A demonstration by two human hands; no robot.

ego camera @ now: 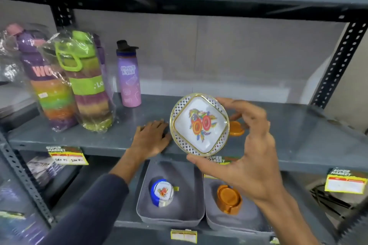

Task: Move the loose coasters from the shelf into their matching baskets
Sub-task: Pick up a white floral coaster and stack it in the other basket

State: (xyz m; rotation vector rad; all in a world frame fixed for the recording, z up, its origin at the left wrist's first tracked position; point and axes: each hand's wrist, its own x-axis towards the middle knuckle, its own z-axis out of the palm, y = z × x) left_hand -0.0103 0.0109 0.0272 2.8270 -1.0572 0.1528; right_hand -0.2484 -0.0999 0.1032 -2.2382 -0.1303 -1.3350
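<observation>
My right hand [249, 151] holds a round white coaster [199, 124] with a gold rim and a floral print, lifted in front of the middle shelf [99, 135]. My left hand [150, 138] rests flat on that shelf's front edge, holding nothing. An orange coaster [236, 127] lies on the shelf just behind the white one. Below, the left grey basket [171, 215] holds a blue holder with floral coasters [162, 192]. The right grey basket [235, 223] holds an orange coaster set [229, 199].
Wrapped rainbow bottles [87, 79] and a purple bottle [129, 77] stand at the shelf's left. Price tags [67, 155] hang along the shelf edges. Perforated steel uprights [338, 61] frame the right and left sides. Packaged goods sit on the lower shelf at left.
</observation>
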